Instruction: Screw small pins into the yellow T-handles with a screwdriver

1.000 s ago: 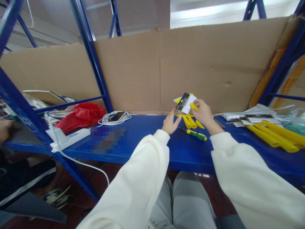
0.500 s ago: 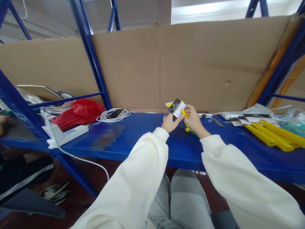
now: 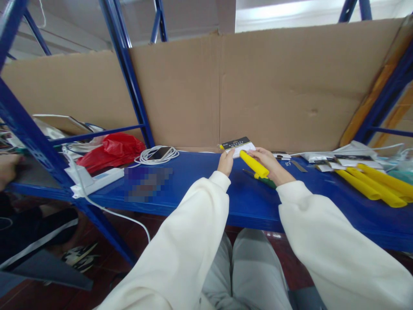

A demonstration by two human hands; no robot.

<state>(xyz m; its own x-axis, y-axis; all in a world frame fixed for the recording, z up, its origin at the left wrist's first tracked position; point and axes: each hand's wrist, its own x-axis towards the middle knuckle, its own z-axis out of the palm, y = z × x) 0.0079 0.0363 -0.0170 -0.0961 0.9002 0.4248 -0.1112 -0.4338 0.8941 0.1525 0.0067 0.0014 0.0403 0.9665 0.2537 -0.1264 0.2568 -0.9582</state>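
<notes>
My left hand (image 3: 226, 162) grips the left side of a black-and-white card (image 3: 239, 145), its thumb lying across the front. At the card's right side, my right hand (image 3: 268, 164) is closed on the same piece. A yellow tube-like handle (image 3: 254, 164) sticks out below the card toward me; where the two join is hidden by my fingers. Under my right hand, a screwdriver (image 3: 266, 181) with a green and yellow handle lies on the blue shelf (image 3: 200, 172).
Several yellow tubes with cards (image 3: 371, 185) lie at the right. Near them are a flat metal strip (image 3: 299, 166) and small metal bits. To the left are a coiled white cable (image 3: 158, 155), a power strip (image 3: 100, 181) and a red bag (image 3: 112, 150). Another person's hand (image 3: 9, 168) shows at far left.
The card has tipped from slanted to nearly level, and the yellow handle has swung out toward me into fuller view. Both hands still hold the piece. The view has shifted slightly.
</notes>
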